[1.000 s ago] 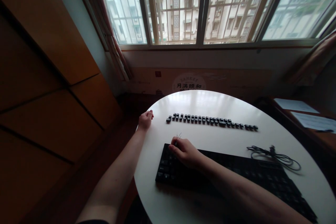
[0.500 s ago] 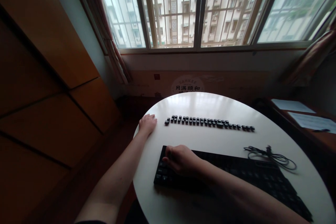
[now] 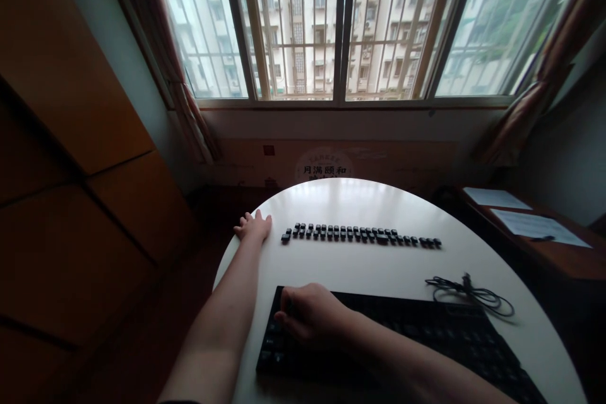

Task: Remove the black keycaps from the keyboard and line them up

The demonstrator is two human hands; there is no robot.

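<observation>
My left hand [image 3: 254,226] rests at the far left edge of the white round table [image 3: 303,265], its fingers spread and holding nothing. Over the left end of a black keyboard [image 3: 416,319], my right hand [image 3: 310,315] is closed in a pinch. Whatever lies between its fingertips is dark and hidden, so I cannot make it out. Loose black keycaps [image 3: 349,234] stand in two rough rows beyond the keyboard, to the right of my left hand. My right forearm covers much of the keyboard's middle.
A bundled black cable [image 3: 473,295] lies behind the keyboard's right part. Papers [image 3: 537,227] and a pen lie on a brown table at the right. Wooden cabinets [image 3: 95,120] stand at the left, and a barred window is ahead.
The view has shifted, so the table sits lower and further left. My left hand's fingers have spread apart at the table edge. My right hand stays pinched over the keyboard's left end.
</observation>
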